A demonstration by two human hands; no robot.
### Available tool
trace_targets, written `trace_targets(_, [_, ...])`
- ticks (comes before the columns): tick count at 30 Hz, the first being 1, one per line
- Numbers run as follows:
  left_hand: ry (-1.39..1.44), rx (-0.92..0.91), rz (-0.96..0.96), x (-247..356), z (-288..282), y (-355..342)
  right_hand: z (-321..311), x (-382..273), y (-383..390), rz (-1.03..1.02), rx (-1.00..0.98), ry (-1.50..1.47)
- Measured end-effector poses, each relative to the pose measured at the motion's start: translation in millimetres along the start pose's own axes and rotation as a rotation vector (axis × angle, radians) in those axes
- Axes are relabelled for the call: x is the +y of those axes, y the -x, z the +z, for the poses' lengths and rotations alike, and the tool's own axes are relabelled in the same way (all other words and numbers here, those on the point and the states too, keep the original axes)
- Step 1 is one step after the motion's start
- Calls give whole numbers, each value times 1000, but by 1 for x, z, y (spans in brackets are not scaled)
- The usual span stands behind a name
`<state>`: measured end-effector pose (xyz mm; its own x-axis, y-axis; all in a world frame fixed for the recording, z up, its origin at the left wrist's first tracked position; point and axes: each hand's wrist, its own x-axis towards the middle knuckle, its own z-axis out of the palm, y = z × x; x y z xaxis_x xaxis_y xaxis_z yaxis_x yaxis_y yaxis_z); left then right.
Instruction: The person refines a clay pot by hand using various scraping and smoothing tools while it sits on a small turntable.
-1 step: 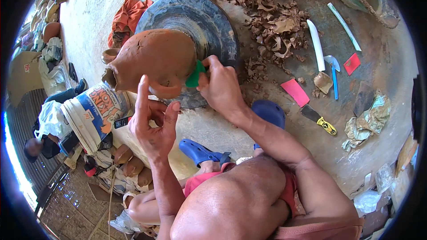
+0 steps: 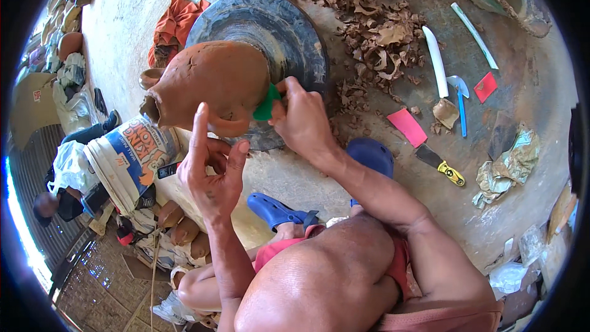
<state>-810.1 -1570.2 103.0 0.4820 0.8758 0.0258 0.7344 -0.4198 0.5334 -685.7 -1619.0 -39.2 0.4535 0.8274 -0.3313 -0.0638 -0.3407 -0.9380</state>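
The dark round potter's wheel (image 2: 283, 31) sits on the dusty floor (image 2: 344, 190) ahead of you, and the brown clay jug (image 2: 212, 83) lies on its side over the wheel's near left edge. Its long axis runs left to right: the narrow mouth points to your left and the rounded base to your right, toward your right hand (image 2: 304, 120).

That hand is the nearer one and is in contact; its fingers (image 2: 289, 86) are pinched closed on a small green scraper (image 2: 267, 103), which is pressed against the jug's base end. So the work lies just left of those fingertips.

Your left hand (image 2: 212, 172) is raised just below the jug's belly, fingers loosely spread with the index finger pointing up, gripping nothing. It seems to be clear of the clay, though the view makes that gap hard to judge.

Clay trimmings (image 2: 375, 37) lie scattered right of the wheel, well apart from both hands.
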Motion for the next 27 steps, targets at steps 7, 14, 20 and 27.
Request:
trace_targets(7, [-51, -38, -12, -5, 6, -2, 8, -2, 7, 79, -15, -304])
trace_targets(14, [-99, -56, 26, -7, 3, -2, 1, -4, 29, -39, -19, -497])
trace_targets(20, [-112, -43, 17, -2, 7, -7, -1, 7, 17, 29, -16, -80])
trace_targets(27, [-9, 17, -27, -2, 17, -12, 2, -4, -1, 14, 25, -143])
